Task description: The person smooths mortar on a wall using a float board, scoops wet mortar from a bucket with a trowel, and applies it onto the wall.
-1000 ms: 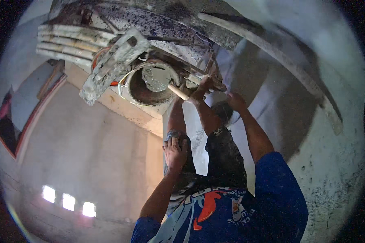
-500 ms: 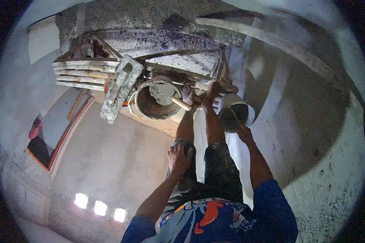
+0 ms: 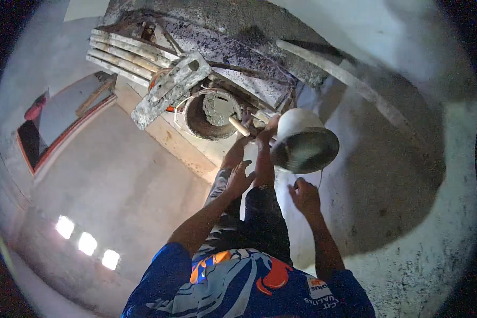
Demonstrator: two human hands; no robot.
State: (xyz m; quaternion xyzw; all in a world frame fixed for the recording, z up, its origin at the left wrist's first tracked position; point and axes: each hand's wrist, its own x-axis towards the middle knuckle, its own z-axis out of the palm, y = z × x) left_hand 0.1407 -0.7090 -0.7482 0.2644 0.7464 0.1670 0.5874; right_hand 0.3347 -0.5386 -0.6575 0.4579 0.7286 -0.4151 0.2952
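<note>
My right hand (image 3: 305,196) is just below a white bucket (image 3: 302,123), thumb and forefinger apart, other fingers bent. The bucket is tipped, its dark mouth towards me. Its thin wire handle (image 3: 321,179) runs down beside that hand; I see no clear grip on it. My left hand (image 3: 240,179) has its fingers spread, held over my legs, with nothing in it. Left of my feet stands a dirty bucket (image 3: 197,127) of wet grey mortar (image 3: 218,109). A tool's pale wooden handle (image 3: 239,126) shows at its rim.
A mortar-crusted board with a hole (image 3: 170,90) lies beside the mortar bucket. Wooden slats (image 3: 127,50) form a platform around a splattered surface. A long pale pole (image 3: 350,79) leans at the far right. A wall with damp patches (image 3: 392,185) rises on the right.
The white bucket has tipped further, and my right hand is now lower beside its wire handle. My left hand has lifted off my thigh. The view has turned.
</note>
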